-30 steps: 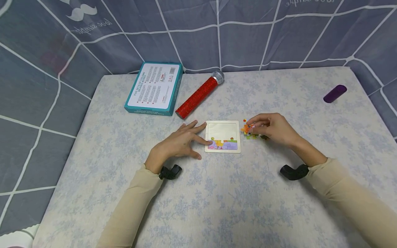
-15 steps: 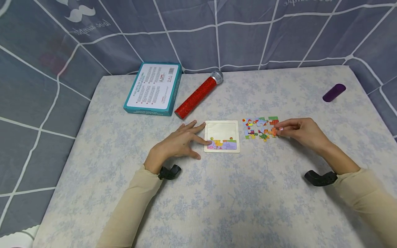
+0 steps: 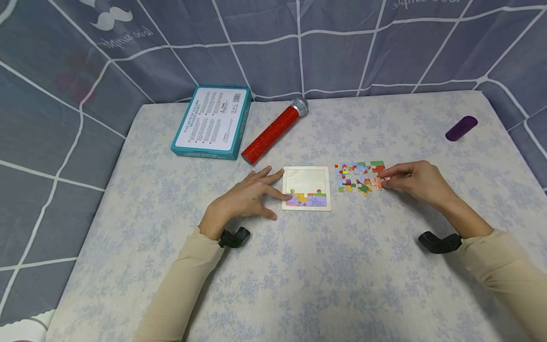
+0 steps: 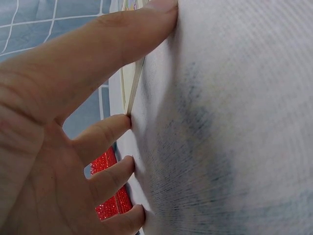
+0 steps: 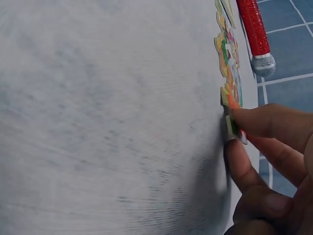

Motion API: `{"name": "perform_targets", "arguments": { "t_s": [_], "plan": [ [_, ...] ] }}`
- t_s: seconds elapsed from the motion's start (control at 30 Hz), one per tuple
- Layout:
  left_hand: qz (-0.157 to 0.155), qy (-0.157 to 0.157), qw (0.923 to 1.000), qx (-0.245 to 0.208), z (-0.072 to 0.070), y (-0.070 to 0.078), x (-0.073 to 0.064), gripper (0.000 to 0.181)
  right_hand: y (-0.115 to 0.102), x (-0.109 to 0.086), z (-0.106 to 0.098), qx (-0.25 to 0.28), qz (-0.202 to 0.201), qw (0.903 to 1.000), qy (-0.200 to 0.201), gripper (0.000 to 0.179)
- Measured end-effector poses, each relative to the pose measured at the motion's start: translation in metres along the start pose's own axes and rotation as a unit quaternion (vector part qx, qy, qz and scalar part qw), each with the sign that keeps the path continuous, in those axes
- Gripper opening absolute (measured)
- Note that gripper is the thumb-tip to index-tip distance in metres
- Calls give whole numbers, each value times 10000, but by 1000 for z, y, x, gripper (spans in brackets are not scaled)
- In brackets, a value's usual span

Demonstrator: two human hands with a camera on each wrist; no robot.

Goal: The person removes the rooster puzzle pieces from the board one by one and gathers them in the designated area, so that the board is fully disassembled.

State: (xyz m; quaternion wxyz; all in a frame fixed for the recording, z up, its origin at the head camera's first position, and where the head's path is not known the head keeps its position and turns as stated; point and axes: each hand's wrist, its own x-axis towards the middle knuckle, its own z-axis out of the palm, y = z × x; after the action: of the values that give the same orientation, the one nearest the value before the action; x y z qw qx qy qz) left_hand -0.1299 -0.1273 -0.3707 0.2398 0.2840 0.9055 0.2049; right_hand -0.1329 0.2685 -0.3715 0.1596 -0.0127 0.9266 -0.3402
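1. A jigsaw piece (image 5: 232, 128) is pinched by the right hand (image 3: 416, 183) at the right end of the loose pieces (image 3: 361, 170).
2. The puzzle tray (image 3: 305, 181) is touched along its left side by the spread left hand (image 3: 243, 197).
3. Behind, a red microphone (image 3: 271, 134) is laid.

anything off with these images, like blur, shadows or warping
Head view: evenly lit, colours clear on the puzzle pieces, soft shadow under the right sleeve, fine print on the teal box too small to read; left wrist view: tablecloth pattern smeared and streaky; right wrist view: dimmer, tablecloth blurred, darker shadow by the right hand.
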Motion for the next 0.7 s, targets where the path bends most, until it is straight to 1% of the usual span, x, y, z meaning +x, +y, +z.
{"name": "perform_targets", "arguments": {
  "t_s": [0.1,0.27,0.4,0.47,0.57,0.7],
  "plan": [
    [-2,5,10000,16,0,0,0,60,-3,1,-1,-131,37,9999,-6,31],
    [3,-10,10000,49,0,0,0,61,-3,2,-1,-182,133,9997,11,24],
    [0,-12,10000,61,0,1,0,61,-3,1,0,-214,48,9997,101,22],
    [13,-20,10000,48,0,1,0,61,-3,0,0,-257,-67,9994,226,22],
    [41,-27,10000,41,-1,1,0,61,-6,-1,0,-311,-245,9978,535,23],
    [44,-36,10000,50,-2,2,0,61,-19,1,7,-197,-451,9955,806,21]
  ]
}}
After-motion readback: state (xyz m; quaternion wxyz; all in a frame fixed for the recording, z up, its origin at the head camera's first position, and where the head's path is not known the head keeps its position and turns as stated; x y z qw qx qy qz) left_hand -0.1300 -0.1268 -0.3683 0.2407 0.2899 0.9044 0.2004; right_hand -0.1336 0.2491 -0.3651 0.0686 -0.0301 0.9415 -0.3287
